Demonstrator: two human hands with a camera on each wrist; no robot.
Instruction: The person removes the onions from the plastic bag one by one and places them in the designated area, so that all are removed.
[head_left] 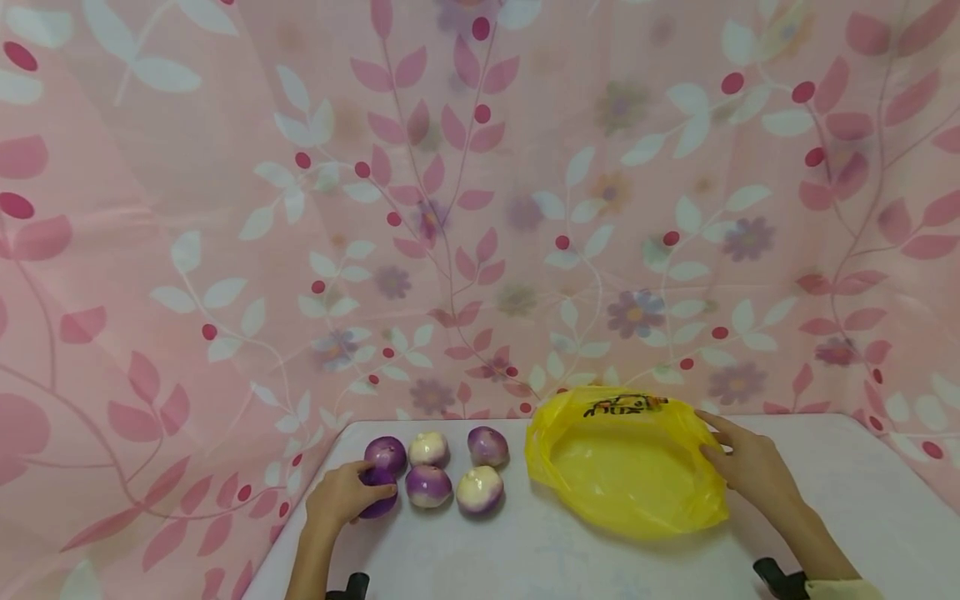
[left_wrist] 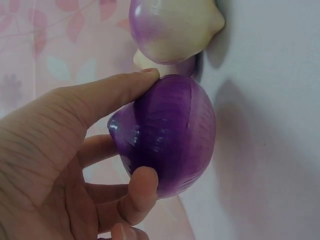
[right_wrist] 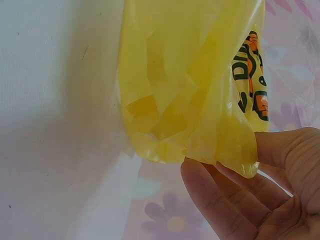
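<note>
My left hand [head_left: 347, 498] grips a dark purple onion [left_wrist: 172, 135] between thumb and curled fingers, at the near left of a group of onions. In the left wrist view a pale onion [left_wrist: 175, 27] with a purple flush lies just beyond it. Behind the held one sits another dark purple onion [head_left: 386, 455]. To the right stand a whitish onion [head_left: 428, 448], a purple-and-white onion [head_left: 429, 487] and others. My right hand [head_left: 756, 465] pinches the right edge of a yellow plastic bag [head_left: 637, 492], whose mouth gapes toward me. Black and orange print marks its back side.
A white-covered table [head_left: 570, 562] carries the onions and the bag. Behind it hangs a pink floral cloth [head_left: 480, 208], close to the table's back edge. A purple onion [head_left: 487, 446] and a white-and-purple onion [head_left: 480, 490] lie nearest the bag.
</note>
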